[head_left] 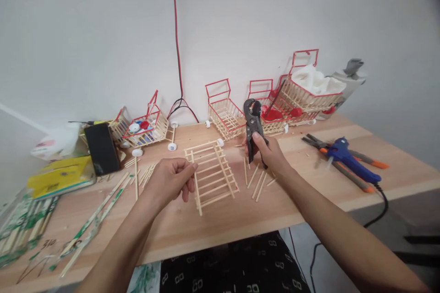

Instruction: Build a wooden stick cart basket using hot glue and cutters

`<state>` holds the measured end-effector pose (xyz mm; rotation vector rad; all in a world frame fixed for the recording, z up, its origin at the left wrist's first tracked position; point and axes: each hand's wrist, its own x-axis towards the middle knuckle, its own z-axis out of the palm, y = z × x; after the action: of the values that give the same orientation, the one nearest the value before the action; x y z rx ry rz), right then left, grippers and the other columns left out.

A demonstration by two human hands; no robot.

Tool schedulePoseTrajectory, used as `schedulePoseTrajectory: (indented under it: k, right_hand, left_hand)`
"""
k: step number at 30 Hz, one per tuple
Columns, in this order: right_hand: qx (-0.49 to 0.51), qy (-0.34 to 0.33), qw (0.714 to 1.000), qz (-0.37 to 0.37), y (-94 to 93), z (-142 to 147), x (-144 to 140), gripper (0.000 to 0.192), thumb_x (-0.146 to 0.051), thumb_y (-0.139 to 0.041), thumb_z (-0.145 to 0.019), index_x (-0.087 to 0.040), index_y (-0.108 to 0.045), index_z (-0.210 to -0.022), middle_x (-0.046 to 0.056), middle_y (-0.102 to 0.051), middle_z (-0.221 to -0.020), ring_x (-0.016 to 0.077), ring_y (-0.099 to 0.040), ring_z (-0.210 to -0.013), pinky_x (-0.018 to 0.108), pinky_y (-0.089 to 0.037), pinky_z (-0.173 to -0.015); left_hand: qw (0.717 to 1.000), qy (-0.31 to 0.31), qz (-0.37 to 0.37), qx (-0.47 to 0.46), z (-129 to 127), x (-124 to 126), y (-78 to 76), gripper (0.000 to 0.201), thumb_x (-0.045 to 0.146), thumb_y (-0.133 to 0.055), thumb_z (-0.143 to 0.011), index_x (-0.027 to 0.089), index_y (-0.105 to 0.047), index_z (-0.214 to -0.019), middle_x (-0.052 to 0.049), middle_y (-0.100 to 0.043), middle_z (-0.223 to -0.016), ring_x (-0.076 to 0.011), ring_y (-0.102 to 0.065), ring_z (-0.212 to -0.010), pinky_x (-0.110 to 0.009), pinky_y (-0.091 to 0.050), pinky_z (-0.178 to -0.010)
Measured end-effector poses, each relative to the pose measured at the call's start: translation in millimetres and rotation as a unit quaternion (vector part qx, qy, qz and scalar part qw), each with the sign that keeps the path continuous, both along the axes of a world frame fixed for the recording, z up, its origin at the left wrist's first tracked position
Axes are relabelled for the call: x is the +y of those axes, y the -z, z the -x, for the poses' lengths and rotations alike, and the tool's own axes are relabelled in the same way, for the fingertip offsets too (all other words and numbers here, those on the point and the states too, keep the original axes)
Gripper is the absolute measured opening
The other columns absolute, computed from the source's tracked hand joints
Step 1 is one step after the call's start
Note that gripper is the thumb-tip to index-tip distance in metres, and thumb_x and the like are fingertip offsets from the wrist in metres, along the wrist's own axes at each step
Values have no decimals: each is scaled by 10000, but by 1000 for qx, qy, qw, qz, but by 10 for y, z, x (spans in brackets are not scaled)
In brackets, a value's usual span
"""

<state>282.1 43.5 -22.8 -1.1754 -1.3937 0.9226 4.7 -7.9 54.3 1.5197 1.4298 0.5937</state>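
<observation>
My left hand [174,177] is closed, its thumb and fingertips at the left side of a small ladder-like frame of thin wooden sticks [215,175]. Cross sticks run side by side over the frame, and short stubs stick out along its right side. My right hand [270,150] is wrapped around the handles of a black hand cutter [253,121], jaws pointing up. Under and beside that hand lie several short cut sticks [257,183] on the wooden table. Part of the cutter's grip is hidden by my fingers.
Small stick carts with red rims [225,116] stand along the wall. A blue glue gun [354,158] lies across orange-handled pliers [373,161] at right. At left are a phone [102,149], a yellow packet [62,176] and wrapped sticks [27,224].
</observation>
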Motion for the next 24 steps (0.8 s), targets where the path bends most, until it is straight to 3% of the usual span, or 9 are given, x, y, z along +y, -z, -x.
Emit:
schedulePoseTrajectory:
  k: [4,11,17,24]
  right_hand:
    - [-33,-26,999,-18,-17,19,-26,616,-709,-459,-897,-142,-688,-822,64,-682,-662,175,-643,-597,264,-522,-554]
    - [-61,-73,995,-33,-66,57,-79,614,-694,-423,-923,-147,-695,-856,70,-693,-681,165,-641,-602,260,-510,-566]
    - [-48,-65,997,-20,-92,68,-94,644,-751,-446,-874,-151,-674,-812,75,-691,-679,177,-653,-629,270,-523,-582]
    - [-43,-65,997,-16,-102,64,-98,643,-748,-453,-872,-149,-680,-820,64,-671,-639,174,-641,-604,269,-509,-564]
  left_hand:
    - [994,5,-59,94,-12,-9,-25,421,434,-505,-891,177,-534,-558,-18,-643,-468,-102,-536,-326,-187,-320,-366]
    - [969,17,-125,211,-49,-30,-73,430,386,-458,-912,185,-497,-534,3,-617,-456,-104,-525,-343,-213,-376,-476]
    - [919,26,-197,340,-117,-27,-131,383,339,-473,-907,199,-481,-551,-5,-578,-489,-138,-504,-479,-252,-306,-559]
    - [877,28,-238,417,-135,-60,-94,325,360,-469,-914,203,-532,-637,-34,-569,-606,-172,-480,-572,-278,-221,-573]
